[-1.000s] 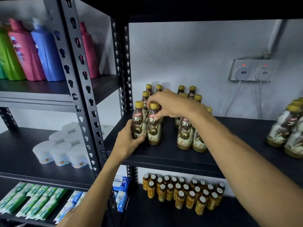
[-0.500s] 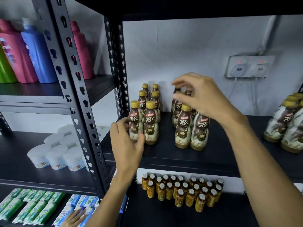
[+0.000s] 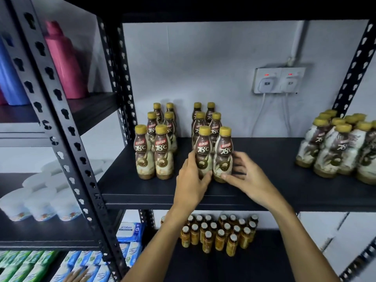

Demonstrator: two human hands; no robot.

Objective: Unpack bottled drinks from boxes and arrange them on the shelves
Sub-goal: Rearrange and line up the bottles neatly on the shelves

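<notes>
Bottled drinks are what I have in hand: two gold-capped, brown-and-cream plastic coffee bottles standing side by side at the front of the middle cluster. My left hand (image 3: pixel 191 180) is curled round the front-left bottle (image 3: pixel 204 153), thumb low across its front and fingers on its outer side. My right hand (image 3: pixel 247 176) wraps the front-right bottle (image 3: pixel 223 153) from the opposite side, thumb near its base and fingers round its flank. Both bottles stand upright on the black metal shelf (image 3: pixel 301 186), touching each other between my palms.

I take this to be the arranging step rather than unpacking, since no box is in view. I seem to be squaring this front pair with the rows behind it. The next move, as I judge it, calls for a small, low nudge to line the two up. After that I should open both hands outward so nothing gets dragged or knocked. These bottles are tall with a pinched waist, so pushing high up would likely tip them.

Straight beyond my fingers stand the four rear bottles (image 3: pixel 215 124) of the same kind, in two rows close behind the pair. Just left of my left hand, with a gap between, is a left block of six (image 3: pixel 162 151), already tidy. Well off to the right of my right hand sits a crowded right bunch (image 3: pixel 335 147), blurred and looking less ordered. Under my wrists, one level down, are small amber bottles with pale caps (image 3: pixel 219 235).
</notes>
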